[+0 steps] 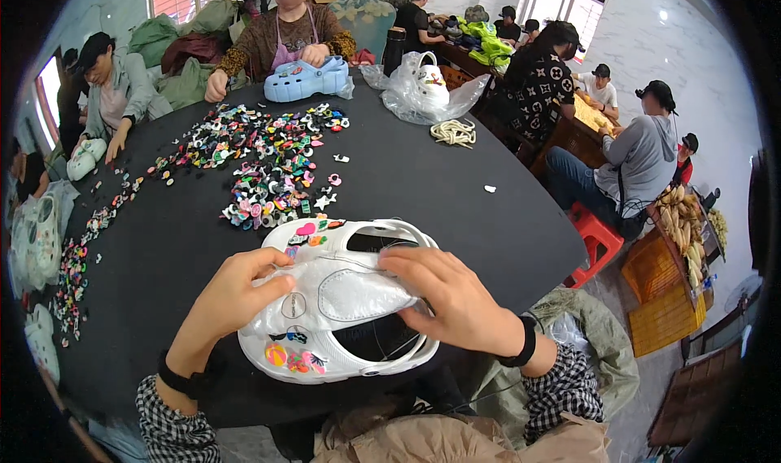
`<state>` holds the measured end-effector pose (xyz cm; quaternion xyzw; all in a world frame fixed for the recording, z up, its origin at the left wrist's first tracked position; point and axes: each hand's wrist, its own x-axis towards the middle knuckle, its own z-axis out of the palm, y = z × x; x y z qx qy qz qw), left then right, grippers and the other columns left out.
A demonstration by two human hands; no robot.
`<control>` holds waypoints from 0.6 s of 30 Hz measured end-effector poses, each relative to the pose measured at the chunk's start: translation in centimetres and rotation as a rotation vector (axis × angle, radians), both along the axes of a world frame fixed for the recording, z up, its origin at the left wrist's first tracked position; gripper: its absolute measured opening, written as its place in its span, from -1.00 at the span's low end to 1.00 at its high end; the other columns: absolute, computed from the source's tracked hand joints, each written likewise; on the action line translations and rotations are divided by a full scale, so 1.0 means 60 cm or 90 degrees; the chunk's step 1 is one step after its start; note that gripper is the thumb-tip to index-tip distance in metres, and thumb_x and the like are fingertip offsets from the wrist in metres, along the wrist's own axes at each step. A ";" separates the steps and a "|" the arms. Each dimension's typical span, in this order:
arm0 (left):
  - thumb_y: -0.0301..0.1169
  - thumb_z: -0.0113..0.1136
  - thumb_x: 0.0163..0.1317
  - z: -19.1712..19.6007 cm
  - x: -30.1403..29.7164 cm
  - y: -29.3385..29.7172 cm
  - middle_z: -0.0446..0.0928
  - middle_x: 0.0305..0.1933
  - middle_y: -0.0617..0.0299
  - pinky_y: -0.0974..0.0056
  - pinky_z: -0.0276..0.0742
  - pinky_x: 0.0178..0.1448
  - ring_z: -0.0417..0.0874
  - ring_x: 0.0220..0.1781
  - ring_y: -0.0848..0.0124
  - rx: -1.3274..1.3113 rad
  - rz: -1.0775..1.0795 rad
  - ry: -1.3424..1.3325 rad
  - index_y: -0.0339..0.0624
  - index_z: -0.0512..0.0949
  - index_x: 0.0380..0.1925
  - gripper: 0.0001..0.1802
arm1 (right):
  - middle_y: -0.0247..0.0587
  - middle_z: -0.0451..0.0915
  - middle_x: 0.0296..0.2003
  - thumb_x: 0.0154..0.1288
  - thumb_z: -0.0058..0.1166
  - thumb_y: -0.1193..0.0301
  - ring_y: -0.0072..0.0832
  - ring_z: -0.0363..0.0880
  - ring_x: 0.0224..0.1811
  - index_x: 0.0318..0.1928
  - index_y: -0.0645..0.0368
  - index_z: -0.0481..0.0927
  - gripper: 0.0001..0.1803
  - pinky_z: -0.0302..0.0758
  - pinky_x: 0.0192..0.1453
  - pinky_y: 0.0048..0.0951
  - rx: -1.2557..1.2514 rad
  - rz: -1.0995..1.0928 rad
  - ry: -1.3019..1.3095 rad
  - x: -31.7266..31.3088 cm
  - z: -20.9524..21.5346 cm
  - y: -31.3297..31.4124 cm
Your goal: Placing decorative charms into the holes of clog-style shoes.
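Note:
Both my hands hold a pair of white clogs pressed together at the near edge of the black table. My left hand grips the left side, thumb on the strap. My right hand presses on the top right, fingers curled over the strap. Small colourful charms are stuck on the uppers of the clogs. A clear plastic film seems to cover the clogs. A heap of loose colourful shoe charms lies on the table beyond the clogs.
Across the table a person holds a blue clog. A bagged white clog and a coil of cord lie at the far right. More white clogs sit at the left. Several people work at the right, by a red stool.

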<state>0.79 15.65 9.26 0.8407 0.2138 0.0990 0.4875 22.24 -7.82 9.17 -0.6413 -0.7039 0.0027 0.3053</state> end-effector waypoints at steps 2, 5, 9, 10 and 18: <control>-0.35 0.27 0.30 -0.001 -0.001 -0.003 0.70 -0.25 0.04 0.28 0.56 -0.06 0.67 -0.20 0.44 -0.025 0.007 -0.010 -0.42 0.61 -0.04 -0.65 | -0.07 0.55 0.23 0.01 0.31 0.57 -0.07 0.46 0.33 0.24 0.14 0.52 -0.32 0.44 0.33 -0.06 -0.003 0.026 0.005 0.016 0.004 0.009; -0.38 0.25 0.31 0.000 0.000 -0.009 0.70 -0.25 0.11 0.30 0.55 -0.07 0.65 -0.21 0.48 -0.077 0.022 -0.029 -0.44 0.61 -0.06 -0.68 | -0.13 0.56 0.24 0.03 0.22 0.63 -0.09 0.46 0.31 0.08 0.16 0.60 -0.49 0.47 0.31 -0.10 0.054 0.074 0.072 0.045 -0.011 0.025; -0.42 0.21 0.35 0.021 -0.007 -0.025 0.68 -0.23 0.20 0.37 0.54 -0.06 0.63 -0.19 0.55 -0.043 0.082 -0.050 -0.41 0.60 -0.03 -0.71 | -0.07 0.54 0.29 0.11 0.15 0.67 -0.15 0.48 0.29 -0.05 0.18 0.65 -0.65 0.44 0.34 -0.18 0.144 0.109 0.229 0.040 0.016 0.044; -0.42 0.21 0.35 0.028 -0.005 -0.031 0.68 -0.23 0.20 0.37 0.54 -0.06 0.63 -0.19 0.55 -0.046 0.084 -0.046 -0.41 0.60 -0.03 -0.71 | -0.04 0.53 0.30 0.14 0.13 0.68 -0.19 0.48 0.31 -0.05 0.18 0.63 -0.67 0.42 0.35 -0.19 0.176 0.142 0.306 0.040 0.025 0.049; -0.22 0.07 0.45 0.049 -0.002 -0.119 0.48 0.25 -0.02 0.10 0.46 0.33 0.52 0.28 0.24 -0.016 -0.053 -0.305 -0.35 0.36 0.36 -0.41 | -0.12 0.51 -0.15 0.54 -0.10 0.47 -0.30 0.60 -0.08 0.06 0.16 0.42 -0.83 0.57 0.15 -0.12 0.335 0.131 0.435 0.083 0.161 0.035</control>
